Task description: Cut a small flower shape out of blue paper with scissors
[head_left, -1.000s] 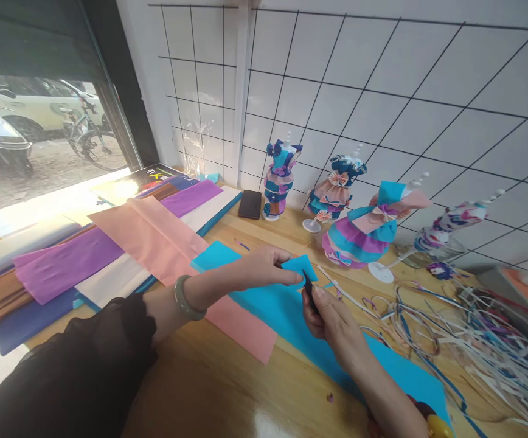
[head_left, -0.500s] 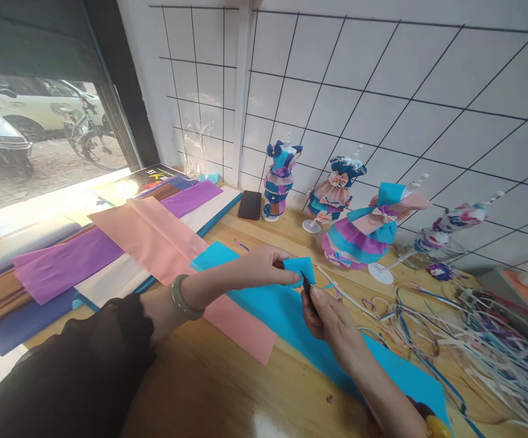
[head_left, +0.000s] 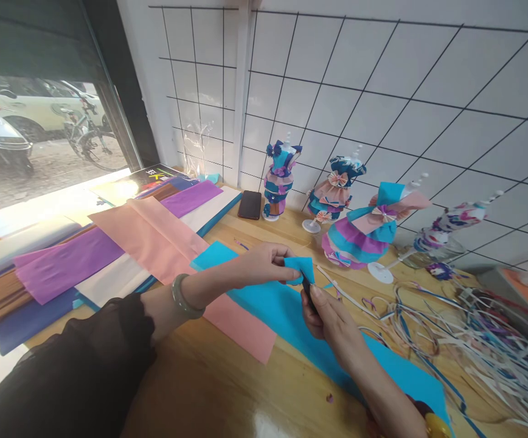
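Observation:
My left hand (head_left: 275, 264) pinches a small folded piece of blue crepe-like paper or cloth (head_left: 301, 265) between thumb and fingers. My right hand (head_left: 325, 310) is closed around a slim black-handled tool (head_left: 308, 289), its tip against the lower edge of that piece; the tool's exact kind is hidden by my fingers. Below both hands a long blue sheet (head_left: 286, 310) lies slantwise on the wooden table (head_left: 191, 377). It crosses a long pink strip (head_left: 246, 334) running under my left forearm.
Several small dress forms in layered dresses, one of them blue and purple (head_left: 359, 234), stand along the gridded wall. A phone (head_left: 250, 205) lies near the wall. Tangled thin strips (head_left: 496, 347) spread on the right. Purple (head_left: 67, 264) and other folded sheets lie left.
Almost nothing differs. My left fingers have shifted very slightly on the small blue piece, while my right hand and the black tool stay in place.

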Tool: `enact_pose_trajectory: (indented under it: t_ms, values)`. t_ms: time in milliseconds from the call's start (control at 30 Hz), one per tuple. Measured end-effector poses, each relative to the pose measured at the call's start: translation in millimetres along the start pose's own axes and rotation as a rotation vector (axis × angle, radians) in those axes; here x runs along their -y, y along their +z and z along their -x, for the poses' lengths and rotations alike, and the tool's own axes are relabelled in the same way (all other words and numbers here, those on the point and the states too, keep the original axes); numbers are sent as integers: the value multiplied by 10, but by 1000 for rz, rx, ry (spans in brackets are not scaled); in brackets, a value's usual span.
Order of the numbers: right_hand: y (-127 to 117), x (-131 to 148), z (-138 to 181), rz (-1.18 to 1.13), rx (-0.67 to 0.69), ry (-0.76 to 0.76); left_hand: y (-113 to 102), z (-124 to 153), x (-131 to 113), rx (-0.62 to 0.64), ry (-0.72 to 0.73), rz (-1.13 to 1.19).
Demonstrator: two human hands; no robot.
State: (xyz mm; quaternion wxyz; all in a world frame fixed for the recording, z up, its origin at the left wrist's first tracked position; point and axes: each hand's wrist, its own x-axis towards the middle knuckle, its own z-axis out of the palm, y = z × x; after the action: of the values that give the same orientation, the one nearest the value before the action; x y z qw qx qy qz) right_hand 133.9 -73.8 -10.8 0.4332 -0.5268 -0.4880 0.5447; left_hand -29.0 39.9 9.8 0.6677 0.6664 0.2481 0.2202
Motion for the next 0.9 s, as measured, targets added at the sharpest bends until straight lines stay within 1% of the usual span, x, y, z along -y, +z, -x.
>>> enact_pose_trajectory:
  t_ms: [233,400,633,900]
  values:
    - [22,24,1,16,-33,5,-9,23,-50,-46,13,-18]
    - [34,26,4,-15,-19,20,-15,24,-58,-51,8,-16]
    - [45,-39,-7,-7,-57,1,-10,-27,22,-18,76,71]
    - [65,-25,9,-36,-75,-6,63,-17,-2,-50,35,148]
